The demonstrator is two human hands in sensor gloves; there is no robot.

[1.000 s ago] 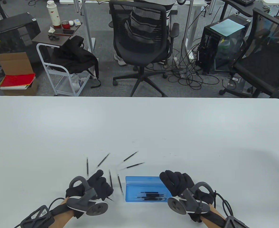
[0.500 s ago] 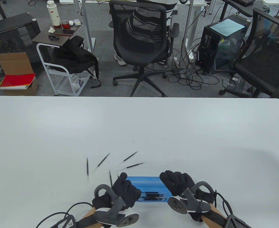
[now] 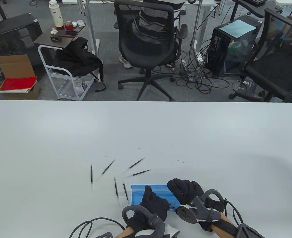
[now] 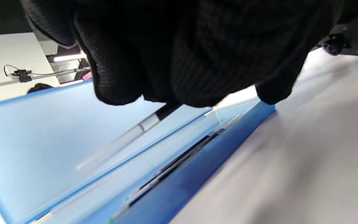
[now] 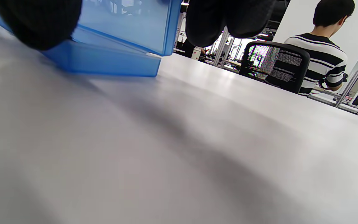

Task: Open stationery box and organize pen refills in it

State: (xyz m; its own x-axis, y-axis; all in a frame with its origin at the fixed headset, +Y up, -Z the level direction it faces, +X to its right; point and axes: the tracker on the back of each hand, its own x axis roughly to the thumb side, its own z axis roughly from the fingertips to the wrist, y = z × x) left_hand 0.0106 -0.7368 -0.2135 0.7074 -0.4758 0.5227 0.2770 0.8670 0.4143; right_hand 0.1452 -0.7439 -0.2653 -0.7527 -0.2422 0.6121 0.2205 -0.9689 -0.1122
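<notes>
The blue stationery box (image 3: 136,199) lies open near the table's front edge, its lid (image 3: 153,188) standing up at the back. Several black pen refills (image 4: 179,161) lie inside it. My left hand (image 3: 154,202) hovers over the box and pinches one pen refill (image 4: 141,127), whose clear end points down toward the lid (image 4: 42,130). My right hand (image 3: 184,189) grips the right end of the box, fingers (image 5: 225,18) curled over the lid (image 5: 129,25) and thumb in front. Several loose refills (image 3: 125,191) lie on the table left of the box.
The loose refills spread from the far left one (image 3: 91,173) to one (image 3: 141,172) just behind the box. The white table (image 3: 146,129) stretches away beyond them. A person sits on an office chair (image 3: 148,37) past the far edge.
My left hand has moved right, from beside the loose refills to above the open box, carrying a refill with it. The right hand has stayed on the box.
</notes>
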